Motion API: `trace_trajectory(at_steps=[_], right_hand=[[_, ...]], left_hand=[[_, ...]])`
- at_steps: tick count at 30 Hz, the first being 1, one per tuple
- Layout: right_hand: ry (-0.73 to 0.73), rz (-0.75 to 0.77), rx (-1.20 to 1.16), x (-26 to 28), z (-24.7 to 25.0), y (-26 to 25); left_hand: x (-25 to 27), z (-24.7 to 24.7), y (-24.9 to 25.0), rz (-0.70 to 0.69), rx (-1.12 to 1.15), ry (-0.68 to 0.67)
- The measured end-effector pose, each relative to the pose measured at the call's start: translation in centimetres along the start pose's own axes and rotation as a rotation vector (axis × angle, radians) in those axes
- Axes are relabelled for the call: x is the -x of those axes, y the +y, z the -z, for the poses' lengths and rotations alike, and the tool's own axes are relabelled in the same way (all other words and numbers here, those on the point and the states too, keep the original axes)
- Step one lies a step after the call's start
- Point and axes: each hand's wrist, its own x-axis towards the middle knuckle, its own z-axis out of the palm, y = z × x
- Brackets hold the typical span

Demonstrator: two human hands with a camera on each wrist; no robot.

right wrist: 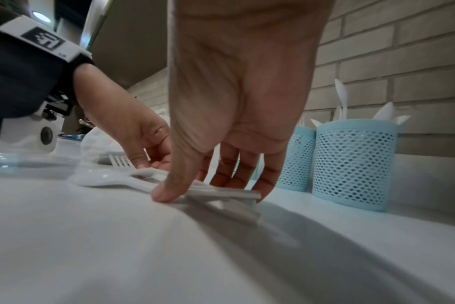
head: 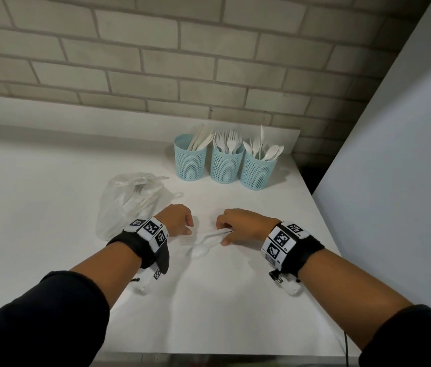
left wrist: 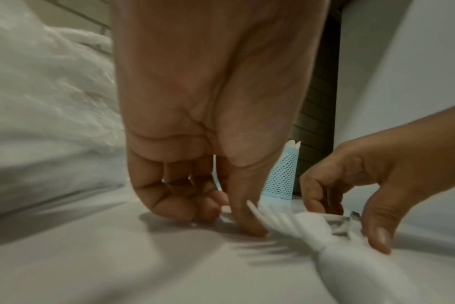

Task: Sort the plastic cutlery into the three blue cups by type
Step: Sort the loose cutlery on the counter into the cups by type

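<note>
Three blue mesh cups stand at the back right: the knife cup [head: 190, 161], the fork cup [head: 226, 165] and the spoon cup [head: 258, 170]. Between my hands a white fork [head: 186, 240] and a white spoon [head: 199, 252] lie on the table with other pieces, their handles bunched to the right. My right hand [head: 223, 234] pinches those handles [right wrist: 229, 194] between thumb and fingers. My left hand [head: 189, 226] has its fingers curled under and holds nothing. Its thumb tip [left wrist: 252, 230] rests on the table beside the fork tines [left wrist: 281, 220].
A crumpled clear plastic bag [head: 129, 202] holding more cutlery lies behind my left hand. The white table [head: 50, 181] ends at a brick wall behind the cups, and a tall white panel [head: 394, 181] borders it on the right. The table's front edge [head: 209, 353] is near my elbows.
</note>
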Motion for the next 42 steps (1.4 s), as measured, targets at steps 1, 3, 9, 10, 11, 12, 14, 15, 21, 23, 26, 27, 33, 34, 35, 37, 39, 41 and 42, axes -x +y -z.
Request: trace_trajectory(at_steps=[1,3,9,10,11,12,14,15,21,23,26,27,33,34,35,37,39,41,42], right_hand=[[0.025,-0.003,-0.006,0.1,-0.2,0.0],[0.064,-0.008,-0.003,0.1,-0.4,0.0],[0.083,-0.059,-0.11,0.3,-0.6,0.0],[0.091,-0.082,-0.171,0.4,-0.7,0.1],[0.093,-0.111,-0.255,0.4,-0.6,0.1],[0.09,-0.137,-0.373,0.3,-0.5,0.0],[0.084,-0.142,-0.651,0.0,-0.3,-0.3],[0.094,-0.133,-0.783,-0.2,-0.2,-0.6],[0.183,-0.135,-1.257,-1.4,0.0,-3.3],[0.184,-0.168,-1.392,-2.1,-0.1,-3.9],[0.168,-0.186,-1.532,-2.7,0.0,-4.5],[0.161,-0.19,-1.572,-2.7,0.1,-4.7],[0.13,-0.199,-1.61,-2.9,0.7,-5.1],[0.143,-0.193,-1.611,-2.9,0.7,-5.1],[0.167,-0.187,-1.611,-2.9,0.6,-5.1],[0.227,-0.177,-1.584,-3.1,0.5,-5.0],[0.287,-0.177,-1.549,-3.3,0.5,-4.9],[0.318,-0.174,-1.51,-3.4,0.5,-4.7],[0.321,-0.173,-1.485,-3.5,0.6,-4.6]], left_hand=[[0.1,0.2,0.1,0.002,0.0,-0.026],[0.2,0.6,0.1,-0.003,0.019,-0.085],[0.2,1.5,-0.7,0.156,0.59,-0.111],[0.2,1.5,-0.7,0.204,0.778,-0.107],[0.1,1.6,-0.6,0.242,0.959,-0.099],[0.0,1.7,-0.6,0.274,1.14,-0.093],[-0.2,2.1,-0.3,0.294,1.459,-0.066],[-0.4,2.2,-0.2,0.285,1.577,-0.054],[-1.0,1.7,2.0,0.24,1.61,-0.051],[-1.4,1.3,2.5,0.214,1.486,-0.035],[-1.7,1.1,2.9,0.225,1.374,-0.041],[-1.7,1.1,3.0,0.22,1.356,-0.05],[-1.2,1.4,3.2,0.152,1.401,0.006],[-1.2,1.5,3.1,0.15,1.405,0.019],[-1.2,1.6,3.1,0.148,1.402,0.031],[-1.1,1.8,2.9,0.137,1.399,0.043],[-1.1,1.9,2.8,0.118,1.415,0.044],[-1.4,1.9,2.7,0.12,1.472,0.079],[-1.6,1.9,2.6,0.125,1.513,0.102]])
